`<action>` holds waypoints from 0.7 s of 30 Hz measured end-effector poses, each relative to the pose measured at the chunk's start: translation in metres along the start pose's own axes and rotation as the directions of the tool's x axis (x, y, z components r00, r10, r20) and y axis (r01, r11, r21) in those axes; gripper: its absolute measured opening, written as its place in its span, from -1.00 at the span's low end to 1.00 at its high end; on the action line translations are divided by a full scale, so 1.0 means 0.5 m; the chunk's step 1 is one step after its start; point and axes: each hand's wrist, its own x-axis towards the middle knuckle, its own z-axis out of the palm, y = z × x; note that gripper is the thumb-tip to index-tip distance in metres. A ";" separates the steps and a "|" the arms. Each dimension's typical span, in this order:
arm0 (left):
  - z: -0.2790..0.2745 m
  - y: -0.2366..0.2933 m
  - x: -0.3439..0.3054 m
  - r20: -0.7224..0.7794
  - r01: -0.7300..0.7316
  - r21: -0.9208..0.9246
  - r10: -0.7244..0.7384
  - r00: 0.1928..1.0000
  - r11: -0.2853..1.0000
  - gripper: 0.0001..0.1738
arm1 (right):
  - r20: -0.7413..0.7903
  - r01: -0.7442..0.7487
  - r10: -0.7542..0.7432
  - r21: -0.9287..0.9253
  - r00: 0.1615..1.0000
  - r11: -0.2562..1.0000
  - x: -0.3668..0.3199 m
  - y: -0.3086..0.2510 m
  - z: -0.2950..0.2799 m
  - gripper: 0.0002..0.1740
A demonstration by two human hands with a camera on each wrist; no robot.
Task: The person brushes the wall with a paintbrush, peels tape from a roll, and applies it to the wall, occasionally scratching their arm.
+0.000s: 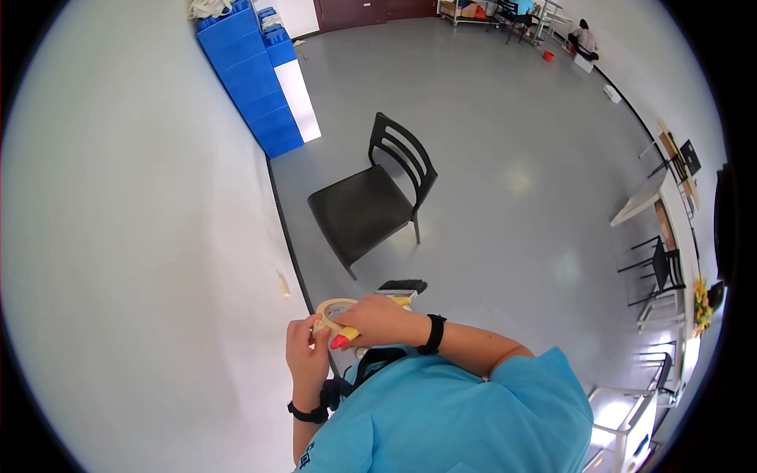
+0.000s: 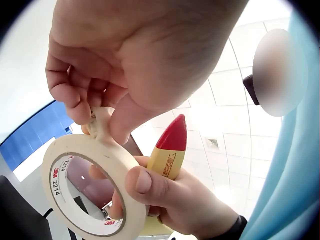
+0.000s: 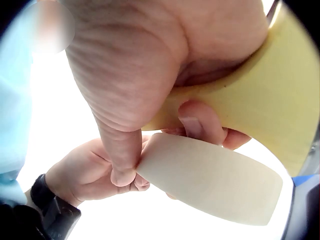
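My right hand (image 1: 382, 319) holds a roll of masking tape (image 2: 90, 142) together with a paintbrush (image 2: 169, 155). Its thumb presses on the roll's side, and some fingers reach through the ring. The brush has a yellow handle with a red tip and dark bristles (image 1: 404, 285), which point away from my body. With thumb and fingertips, my left hand (image 1: 306, 351) pinches a short, crumpled tape end (image 2: 102, 122) at the top of the roll. In the right wrist view the yellow handle (image 3: 285, 85) passes under the right palm, beside the roll's pale outer face (image 3: 215, 180).
A white wall (image 1: 181, 236) runs close along my left, with a small beige strip (image 1: 283, 284) on it. A black chair (image 1: 363, 209) stands ahead on the grey floor. Blue boxes (image 1: 252, 87) are stacked by the wall. Tables and chairs (image 1: 662, 264) line the right side; people are far off.
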 end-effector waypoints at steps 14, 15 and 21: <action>0.010 0.010 -0.001 0.021 -0.015 0.094 0.014 1.000 0.995 -0.77 | -0.034 -0.024 0.026 0.042 0.999 0.999 -0.015 -0.005 -0.008 -0.51; 0.011 0.008 -0.002 0.013 -0.014 0.091 0.013 1.000 0.996 -0.77 | -0.041 -0.022 0.024 0.051 0.999 0.998 -0.016 -0.005 -0.009 -0.51; 0.004 0.004 -0.003 -0.028 0.011 0.085 -0.009 1.000 0.996 -0.78 | -0.014 -0.014 0.015 0.087 1.000 0.996 -0.011 -0.005 -0.009 -0.49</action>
